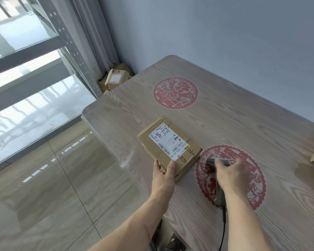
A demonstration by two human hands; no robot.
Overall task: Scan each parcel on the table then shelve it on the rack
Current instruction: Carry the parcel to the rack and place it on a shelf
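Cardboard parcel [168, 148], white scribbled label [166, 142].

Single head-worn wide-angle view, angled steeply down, close over the table [225, 124] near its left edge.

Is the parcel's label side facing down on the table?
No, the white label faces up on top of the parcel.
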